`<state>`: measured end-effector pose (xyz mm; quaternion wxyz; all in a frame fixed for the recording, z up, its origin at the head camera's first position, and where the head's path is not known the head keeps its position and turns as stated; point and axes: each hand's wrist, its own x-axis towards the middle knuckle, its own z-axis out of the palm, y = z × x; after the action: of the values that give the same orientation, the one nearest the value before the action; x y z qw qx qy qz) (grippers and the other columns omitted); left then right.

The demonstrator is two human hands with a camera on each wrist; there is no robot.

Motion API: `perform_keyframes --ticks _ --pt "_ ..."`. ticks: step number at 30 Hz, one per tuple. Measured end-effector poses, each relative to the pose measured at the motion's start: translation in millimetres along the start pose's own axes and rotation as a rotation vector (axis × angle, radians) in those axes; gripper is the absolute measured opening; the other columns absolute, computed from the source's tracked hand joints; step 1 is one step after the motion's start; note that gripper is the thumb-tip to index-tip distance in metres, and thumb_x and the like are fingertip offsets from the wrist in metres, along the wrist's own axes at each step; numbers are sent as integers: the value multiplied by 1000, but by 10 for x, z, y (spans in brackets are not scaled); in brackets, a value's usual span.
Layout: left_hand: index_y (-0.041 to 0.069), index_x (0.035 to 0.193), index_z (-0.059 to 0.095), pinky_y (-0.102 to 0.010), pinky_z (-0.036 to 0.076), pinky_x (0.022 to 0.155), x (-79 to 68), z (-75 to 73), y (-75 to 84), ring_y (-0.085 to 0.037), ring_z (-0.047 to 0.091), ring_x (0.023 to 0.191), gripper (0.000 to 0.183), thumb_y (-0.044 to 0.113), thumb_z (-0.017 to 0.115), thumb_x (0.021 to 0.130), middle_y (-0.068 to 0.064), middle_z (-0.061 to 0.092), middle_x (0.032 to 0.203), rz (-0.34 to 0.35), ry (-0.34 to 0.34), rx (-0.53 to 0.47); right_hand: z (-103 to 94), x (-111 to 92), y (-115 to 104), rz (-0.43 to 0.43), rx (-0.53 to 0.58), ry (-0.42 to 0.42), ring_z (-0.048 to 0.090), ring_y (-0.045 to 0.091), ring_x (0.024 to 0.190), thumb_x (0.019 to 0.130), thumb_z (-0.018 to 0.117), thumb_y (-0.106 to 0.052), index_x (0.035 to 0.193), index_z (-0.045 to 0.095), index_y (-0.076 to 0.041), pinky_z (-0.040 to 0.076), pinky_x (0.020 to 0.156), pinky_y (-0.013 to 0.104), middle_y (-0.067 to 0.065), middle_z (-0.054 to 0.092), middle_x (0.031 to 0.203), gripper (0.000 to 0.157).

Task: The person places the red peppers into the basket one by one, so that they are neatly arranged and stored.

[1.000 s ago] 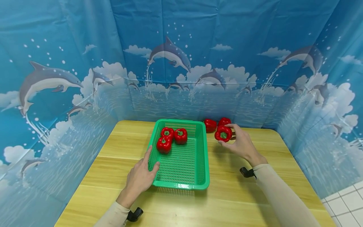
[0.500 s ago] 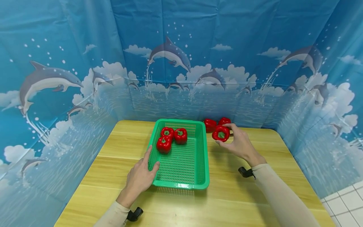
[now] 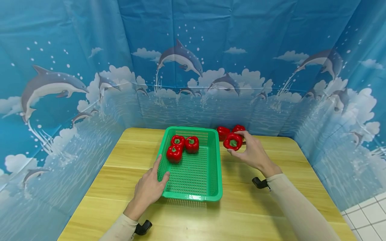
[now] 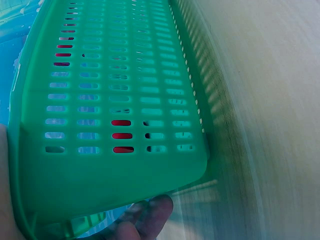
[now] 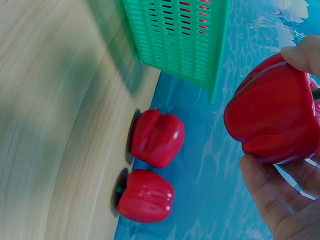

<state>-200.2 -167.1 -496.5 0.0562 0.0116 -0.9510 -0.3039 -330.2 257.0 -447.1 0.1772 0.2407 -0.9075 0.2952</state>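
Note:
In the head view my left hand point(image 3: 149, 185) holds the left rim of a green plastic basket point(image 3: 220, 167), index finger along the edge and thumb over it. The left wrist view shows curled fingertips point(image 4: 159, 212) beside the basket's perforated wall point(image 4: 115, 172). Three red bell peppers point(image 3: 174, 154) sit together in the far left part of the basket. My right hand point(image 3: 254, 152) pinches another red bell pepper point(image 3: 228, 147) between thumb and fingers, raised above the table just right of the basket. Its green stem faces my head camera; the right wrist view shows its glossy side point(image 5: 272, 112).
Two more red bell peppers point(image 3: 222, 133) lie on the wooden table point(image 3: 129, 147) at its back edge, behind the right hand. A blue dolphin-print curtain point(image 3: 193, 107) hangs right behind the table and along both sides.
My right hand has carried the bell pepper a little to the left, closer to the basket. The left hand, the basket and the other peppers have stayed put.

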Motion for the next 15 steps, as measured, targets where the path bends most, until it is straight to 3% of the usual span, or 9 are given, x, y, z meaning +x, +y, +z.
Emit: perform_keyframes --ticks 15 --pt "28 188 26 -37 44 51 -9 -15 3 -23 60 67 86 45 69 116 -28 80 134 3 6 -8 3 29 -180 -3 15 -20 79 29 103 96 98 -27 155 60 -2 67 89 49 17 80 133 74"
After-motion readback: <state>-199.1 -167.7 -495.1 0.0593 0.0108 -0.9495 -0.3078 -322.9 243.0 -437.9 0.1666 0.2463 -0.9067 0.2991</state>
